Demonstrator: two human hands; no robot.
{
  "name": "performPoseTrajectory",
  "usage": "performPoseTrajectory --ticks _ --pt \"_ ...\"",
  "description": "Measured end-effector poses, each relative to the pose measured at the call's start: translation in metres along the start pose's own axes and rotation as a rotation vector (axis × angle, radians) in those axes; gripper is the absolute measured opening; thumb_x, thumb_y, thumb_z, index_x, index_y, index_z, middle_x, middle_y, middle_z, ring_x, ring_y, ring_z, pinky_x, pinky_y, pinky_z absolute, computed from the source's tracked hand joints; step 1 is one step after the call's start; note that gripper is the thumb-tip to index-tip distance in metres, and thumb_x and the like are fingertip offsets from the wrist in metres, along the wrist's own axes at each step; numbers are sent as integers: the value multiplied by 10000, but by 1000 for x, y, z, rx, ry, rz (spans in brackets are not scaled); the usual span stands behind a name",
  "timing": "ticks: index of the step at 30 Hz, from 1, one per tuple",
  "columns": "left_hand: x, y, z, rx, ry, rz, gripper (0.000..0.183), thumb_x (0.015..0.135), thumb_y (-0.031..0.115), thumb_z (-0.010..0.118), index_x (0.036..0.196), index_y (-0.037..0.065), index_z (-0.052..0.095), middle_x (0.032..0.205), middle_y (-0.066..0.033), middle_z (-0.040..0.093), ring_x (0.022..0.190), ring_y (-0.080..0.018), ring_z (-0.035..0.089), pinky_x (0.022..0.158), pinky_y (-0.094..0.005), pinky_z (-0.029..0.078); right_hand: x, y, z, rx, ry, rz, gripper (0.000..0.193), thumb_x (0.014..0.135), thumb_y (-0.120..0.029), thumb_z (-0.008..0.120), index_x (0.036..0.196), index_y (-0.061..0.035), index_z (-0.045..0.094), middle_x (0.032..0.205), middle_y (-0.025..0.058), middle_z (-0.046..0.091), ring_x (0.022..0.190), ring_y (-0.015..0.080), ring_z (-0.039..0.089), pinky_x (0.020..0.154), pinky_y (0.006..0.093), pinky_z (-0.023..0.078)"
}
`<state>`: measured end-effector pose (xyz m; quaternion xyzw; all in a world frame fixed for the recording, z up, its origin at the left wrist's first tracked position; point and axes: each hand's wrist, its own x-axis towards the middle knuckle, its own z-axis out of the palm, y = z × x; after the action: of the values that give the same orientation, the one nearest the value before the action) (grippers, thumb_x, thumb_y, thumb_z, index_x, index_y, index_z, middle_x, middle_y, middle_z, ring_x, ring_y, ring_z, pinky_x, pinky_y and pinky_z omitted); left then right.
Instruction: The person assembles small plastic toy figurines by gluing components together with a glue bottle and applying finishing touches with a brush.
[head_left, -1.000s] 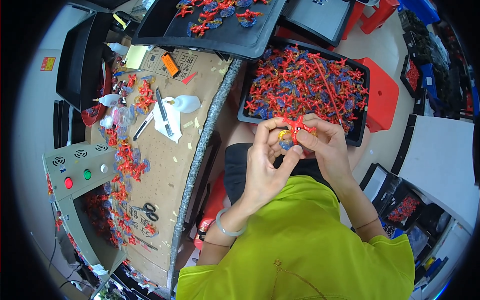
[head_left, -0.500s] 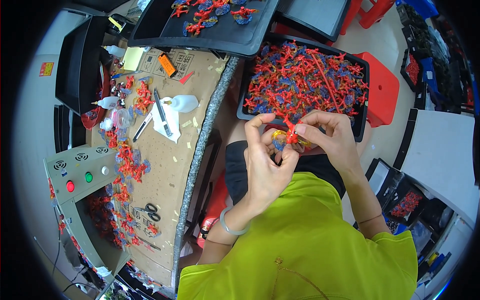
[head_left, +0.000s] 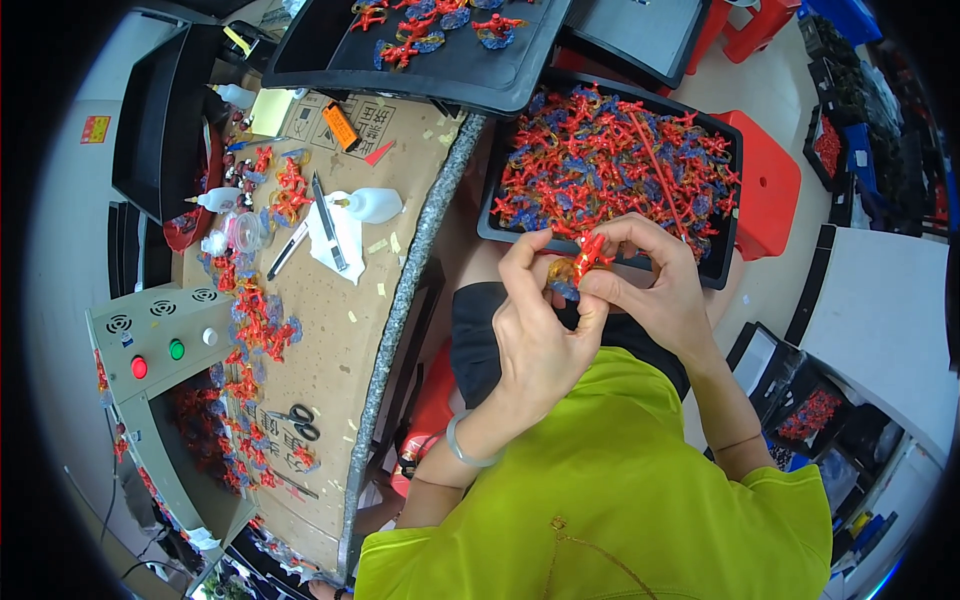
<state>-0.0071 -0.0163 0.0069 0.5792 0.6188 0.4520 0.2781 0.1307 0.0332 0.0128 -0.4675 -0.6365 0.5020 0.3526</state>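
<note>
Above my lap, both hands pinch one small red figurine [head_left: 591,256] with a translucent yellow and blue base. My right hand [head_left: 655,290] grips its right side between thumb and fingers. My left hand [head_left: 540,335], with a bracelet at the wrist, is closed around the left side, index finger curled by the upper end and thumb below. Some of the base is hidden behind the left fingers. Just beyond my hands, a black tray [head_left: 735,200] is heaped with similar red, blue and yellow figurines, a thin red stick lying across them.
At left stands a workbench [head_left: 345,320] with a stone edge, holding glue bottles [head_left: 375,205], a craft knife [head_left: 328,222], scissors [head_left: 303,422] and rows of figurines. A grey machine [head_left: 160,325] with buttons straddles it. Another black tray [head_left: 440,85] overhangs the bench; a red stool [head_left: 768,180] stands right.
The figurine has turned and tilted in my fingers, its upper end now leaning right. My right thumb and fingers have shifted their grip along it, and the view has moved slightly.
</note>
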Motion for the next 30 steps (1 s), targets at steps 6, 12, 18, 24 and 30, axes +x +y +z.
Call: performPoseTrajectory --ticks 6,12,18,24,30 --pt "-2 -7 7 149 49 128 605 734 6 742 1236 -21 406 920 -123 651 616 -165 587 544 -251 485 1 17 -2 62 15 -15 306 746 -77 768 1013 19 654 914 61 611 786 91 586 660 228 481" --pt "-2 -4 -1 133 -43 136 498 712 -20 741 1152 -76 513 1019 -191 621 834 -329 644 708 -369 527 0 16 -3 421 -47 51 330 817 25 686 1131 74 598 1090 124 583 932 163 640 830 251 535" --pt "2 -6 -4 101 -36 161 524 674 -33 759 1148 -36 535 939 -151 611 807 -292 620 699 -354 507 1 17 -9 543 -133 250 359 820 11 690 1155 83 583 1168 136 592 966 172 643 870 274 529" --pt "0 -3 -1 -592 -56 -201 551 806 52 719 1265 -19 423 951 -95 596 802 -177 604 715 -279 495 5 22 -6 660 -142 148 330 827 22 670 1146 57 591 1188 136 592 1041 181 608 904 296 513" --pt "7 -15 -15 -1280 -374 -668 453 949 138 553 1315 -59 374 1123 -178 605 920 -230 650 828 -291 522 6 27 -6 466 -200 -99 370 781 21 652 1148 47 608 1228 206 573 1201 261 522 1030 405 391"
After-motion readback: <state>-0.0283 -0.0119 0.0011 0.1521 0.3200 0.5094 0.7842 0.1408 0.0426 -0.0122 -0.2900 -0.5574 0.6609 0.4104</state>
